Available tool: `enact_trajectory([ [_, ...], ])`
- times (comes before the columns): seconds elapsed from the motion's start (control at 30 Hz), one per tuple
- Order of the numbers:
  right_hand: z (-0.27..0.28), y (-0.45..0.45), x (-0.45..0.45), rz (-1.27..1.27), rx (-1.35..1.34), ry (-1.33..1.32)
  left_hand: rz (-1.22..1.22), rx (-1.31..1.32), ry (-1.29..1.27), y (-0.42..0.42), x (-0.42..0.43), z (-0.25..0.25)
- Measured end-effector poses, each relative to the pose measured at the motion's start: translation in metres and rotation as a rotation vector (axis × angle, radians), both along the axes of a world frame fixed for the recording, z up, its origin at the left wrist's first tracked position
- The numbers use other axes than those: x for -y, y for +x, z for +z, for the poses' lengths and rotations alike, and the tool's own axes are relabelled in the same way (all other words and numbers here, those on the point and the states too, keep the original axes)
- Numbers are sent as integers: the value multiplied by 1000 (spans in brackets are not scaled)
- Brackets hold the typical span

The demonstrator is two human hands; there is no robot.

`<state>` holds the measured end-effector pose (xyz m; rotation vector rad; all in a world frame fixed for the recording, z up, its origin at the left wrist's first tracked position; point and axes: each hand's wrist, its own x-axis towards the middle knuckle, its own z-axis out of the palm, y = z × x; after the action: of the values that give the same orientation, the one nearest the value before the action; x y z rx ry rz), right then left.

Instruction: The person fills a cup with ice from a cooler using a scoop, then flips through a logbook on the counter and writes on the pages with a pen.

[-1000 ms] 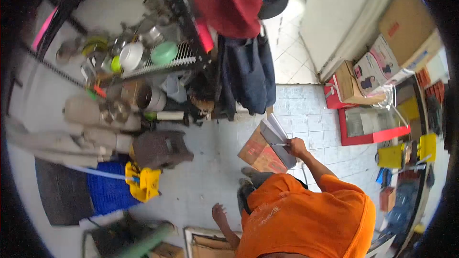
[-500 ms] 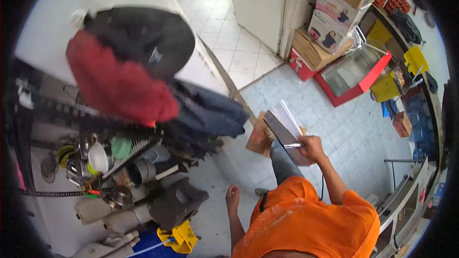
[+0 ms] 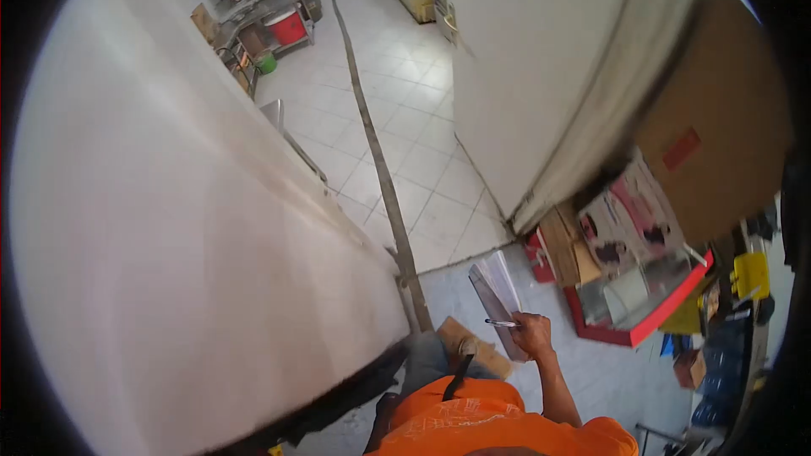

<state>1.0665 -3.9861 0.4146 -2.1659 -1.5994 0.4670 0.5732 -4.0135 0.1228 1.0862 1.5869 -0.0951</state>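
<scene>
Our right hand (image 3: pixel 532 335) gripped notebook (image 3: pixel 500 283) and pen (image 3: pixel 500 323) together above the cardboard (image 3: pixel 454 332), likely to have both handy; our left hand's grip was hidden.

In my right hand (image 3: pixel 532 337) I grip a grey folder (image 3: pixel 490 300), its white pages (image 3: pixel 500 277) fanned open, with a pen (image 3: pixel 502 323) held across it. My orange shirt (image 3: pixel 498 422) fills the bottom, and flattened cardboard (image 3: pixel 477 346) lies by my legs. Ahead, a white door (image 3: pixel 532 67) stands open beside a tiled floor (image 3: pixel 422 139) crossed by a long dark strip (image 3: pixel 372 137). To my right, printed boxes (image 3: pixel 632 218) sit near a red-edged glass case (image 3: pixel 638 297).
</scene>
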Motion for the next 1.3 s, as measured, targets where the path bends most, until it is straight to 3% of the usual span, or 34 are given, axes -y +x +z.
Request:
enact_trajectory([
  [0.1,-2,32,-102,42,-10,11,226,102,91,74,-130,20],
  [0.27,-17,76,-285,67,-42,8,368,188,126,157,-323,26],
  [0.47,12,131,-506,184,62,-57,528,210,-192,205,-467,27],
  [0.53,35,146,-579,135,-34,35,645,273,-280,217,-542,29],
  [0.57,46,152,-616,113,-41,47,577,245,-206,226,-588,32],
  [0.63,71,162,-689,70,-51,43,172,150,101,240,-710,32],
  [0.67,77,168,-729,58,-92,93,212,174,87,266,-775,47],
  [0.7,80,175,-767,50,-134,138,200,296,88,304,-842,124],
  [0.73,80,181,-805,50,-178,175,190,407,185,336,-898,161],
  [0.77,82,187,-845,47,-197,170,131,497,11,356,-959,138],
  [0.9,92,205,-1029,109,-359,203,155,752,-60,460,-1156,178],
  [0.97,103,211,-1123,136,-489,220,470,859,12,499,-1227,209],
  [1.1,120,227,-1290,407,-235,308,883,1024,154,534,-1369,216],
  [1.17,127,228,-1366,436,-317,146,1055,993,146,534,-1423,253],
  [1.2,127,231,-1407,435,-352,82,1118,985,145,533,-1462,267],
  [1.23,119,234,-1446,453,-369,162,1146,1038,209,535,-1501,244],
  [1.3,127,238,-1520,485,-522,87,1051,1144,292,531,-1568,234],
])
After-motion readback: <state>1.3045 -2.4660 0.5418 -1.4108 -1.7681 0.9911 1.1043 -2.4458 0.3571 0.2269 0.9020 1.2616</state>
